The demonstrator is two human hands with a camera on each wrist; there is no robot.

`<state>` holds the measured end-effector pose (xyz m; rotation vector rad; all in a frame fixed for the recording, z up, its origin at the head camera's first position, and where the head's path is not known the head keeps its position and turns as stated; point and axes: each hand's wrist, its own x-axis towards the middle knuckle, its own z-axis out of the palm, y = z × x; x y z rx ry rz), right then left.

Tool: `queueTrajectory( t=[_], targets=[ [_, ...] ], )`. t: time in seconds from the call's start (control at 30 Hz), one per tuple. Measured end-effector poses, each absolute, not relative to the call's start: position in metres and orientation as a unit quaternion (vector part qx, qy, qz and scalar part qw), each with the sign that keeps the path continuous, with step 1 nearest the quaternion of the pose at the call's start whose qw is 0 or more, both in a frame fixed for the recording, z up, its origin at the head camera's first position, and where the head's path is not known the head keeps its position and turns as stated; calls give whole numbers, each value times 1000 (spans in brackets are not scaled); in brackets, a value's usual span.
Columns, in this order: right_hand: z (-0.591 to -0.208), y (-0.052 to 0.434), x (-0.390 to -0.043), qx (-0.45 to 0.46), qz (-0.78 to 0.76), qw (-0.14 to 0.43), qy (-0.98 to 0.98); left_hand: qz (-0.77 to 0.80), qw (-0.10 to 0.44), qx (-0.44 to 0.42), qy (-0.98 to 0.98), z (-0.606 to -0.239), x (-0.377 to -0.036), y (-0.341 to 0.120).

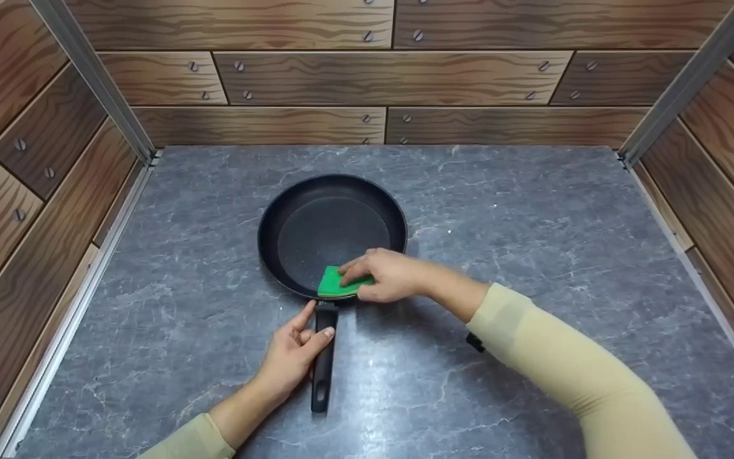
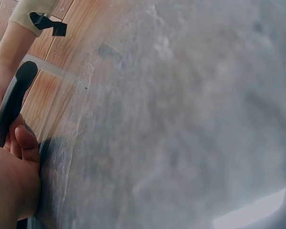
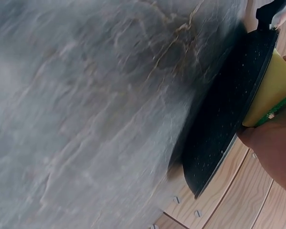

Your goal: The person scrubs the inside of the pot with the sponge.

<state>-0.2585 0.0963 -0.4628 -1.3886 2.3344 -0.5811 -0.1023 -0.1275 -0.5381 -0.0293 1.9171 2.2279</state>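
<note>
Black and non-stick, the frying pan [image 1: 332, 233] sits near the middle of the grey marbled worktop [image 1: 532, 255], its handle [image 1: 324, 357] pointing toward the person. Their left hand [image 1: 292, 357] curls round that handle, thumb lying along its top, gripping it against the worktop. Their right hand [image 1: 386, 275] pinches a green-and-yellow sponge [image 1: 334, 285], pressing it on the near inner edge of the pan, just above where the handle joins. Cream sleeves [image 1: 571, 370] cover both forearms.
</note>
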Motion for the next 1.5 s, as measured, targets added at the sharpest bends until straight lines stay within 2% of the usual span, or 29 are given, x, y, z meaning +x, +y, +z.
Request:
queueTrajectory(
  t=[0.93,1.5],
  targets=[
    [-470,39,-265,-492,-178,211,826,756,102,-9,646,-539,-106,-129],
    [-475,16,-276,-486,-21,130,864,753,99,-11,650,-540,-104,-128]
  ],
)
